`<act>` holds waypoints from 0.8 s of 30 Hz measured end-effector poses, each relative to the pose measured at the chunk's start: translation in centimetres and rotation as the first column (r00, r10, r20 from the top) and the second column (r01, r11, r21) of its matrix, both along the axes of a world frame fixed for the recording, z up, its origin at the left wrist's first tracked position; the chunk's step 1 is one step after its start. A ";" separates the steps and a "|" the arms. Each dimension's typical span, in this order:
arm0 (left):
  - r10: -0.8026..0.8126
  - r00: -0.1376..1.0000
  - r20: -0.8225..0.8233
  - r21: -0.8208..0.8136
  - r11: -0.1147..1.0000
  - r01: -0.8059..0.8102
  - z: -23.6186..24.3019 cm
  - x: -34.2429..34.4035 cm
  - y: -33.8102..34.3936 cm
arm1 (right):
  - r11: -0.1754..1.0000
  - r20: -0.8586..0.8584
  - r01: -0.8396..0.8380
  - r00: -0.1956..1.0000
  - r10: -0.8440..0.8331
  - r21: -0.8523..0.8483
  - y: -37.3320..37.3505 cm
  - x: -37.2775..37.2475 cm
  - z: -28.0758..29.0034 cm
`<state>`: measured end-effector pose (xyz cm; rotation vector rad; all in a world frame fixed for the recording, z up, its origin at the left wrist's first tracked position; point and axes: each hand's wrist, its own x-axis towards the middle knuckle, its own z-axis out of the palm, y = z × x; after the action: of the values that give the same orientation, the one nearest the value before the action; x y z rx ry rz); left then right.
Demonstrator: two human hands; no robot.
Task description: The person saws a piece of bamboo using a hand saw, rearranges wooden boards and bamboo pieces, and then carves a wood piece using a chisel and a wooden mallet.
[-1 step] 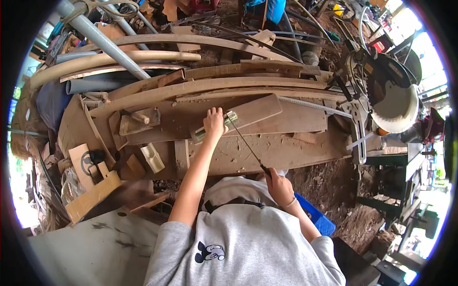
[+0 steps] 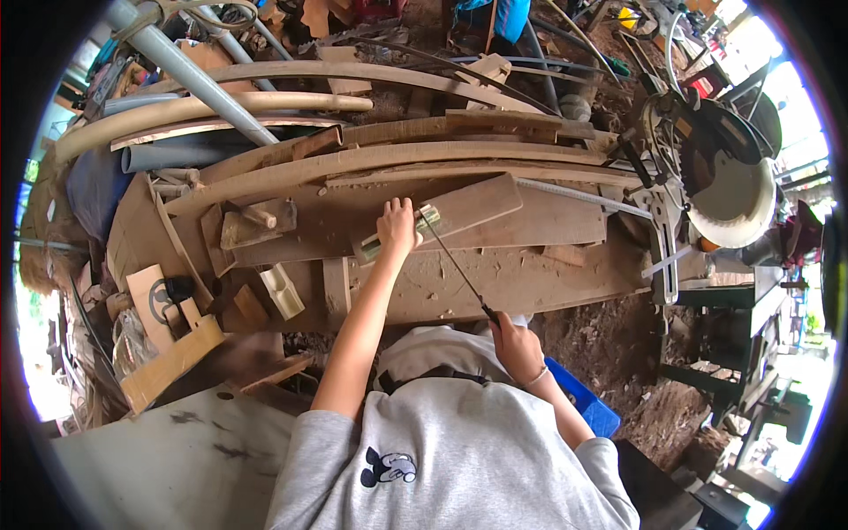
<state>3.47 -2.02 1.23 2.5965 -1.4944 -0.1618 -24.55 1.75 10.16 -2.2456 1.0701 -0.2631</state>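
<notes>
My left hand [image 2: 397, 227] is closed over a short, shiny, greenish-yellow piece [image 2: 429, 215], pressing it down on a slanted wooden board [image 2: 477, 209]. It looks like bamboo, but its middle is hidden under my fingers. In my right hand [image 2: 518, 350] is the black handle of a handsaw [image 2: 453, 262]. The saw's thin, dark blade runs up and to the left, its far end meeting the greenish piece just right of my left hand. How deep the blade sits in it cannot be made out.
Below the board is a brown wooden workbench [image 2: 415, 291] strewn with shavings. A wooden block with a peg [image 2: 259, 217] and a pale grooved block [image 2: 283, 292] lie left. Long curved planks [image 2: 397, 159] line the back. A circular-blade saw machine [image 2: 724, 190] stands right, a blue bin [image 2: 585, 402] beside me.
The saw and my right hand have shifted very slightly up and to the left. My left hand and the greenish piece stay in place.
</notes>
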 end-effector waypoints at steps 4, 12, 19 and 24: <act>0.012 1.000 0.005 -0.014 1.000 -0.012 -0.4 -0.1 0.0 | 0.996 -0.126 -0.088 0.988 0.088 0.000 -1.2 2.5 -0.5; 0.070 0.979 -0.191 0.110 0.993 -0.049 0.6 1.4 -1.2 | 0.991 -0.045 -0.121 0.992 0.119 -0.051 -3.4 6.9 -5.1; 0.011 0.999 -0.048 -0.062 0.998 -0.014 -0.7 1.1 -1.0 | 0.995 -0.103 -0.104 0.989 0.104 0.004 -1.7 0.6 -2.9; 0.053 0.959 -0.277 0.067 0.997 -0.036 -0.2 3.1 -1.6 | 0.998 -0.144 -0.048 0.989 0.043 -0.030 -2.8 3.1 -3.3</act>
<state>6.54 -3.66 1.02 2.5202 -1.3500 -0.5515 -21.43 -1.07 6.82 -2.3452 1.0933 -0.1020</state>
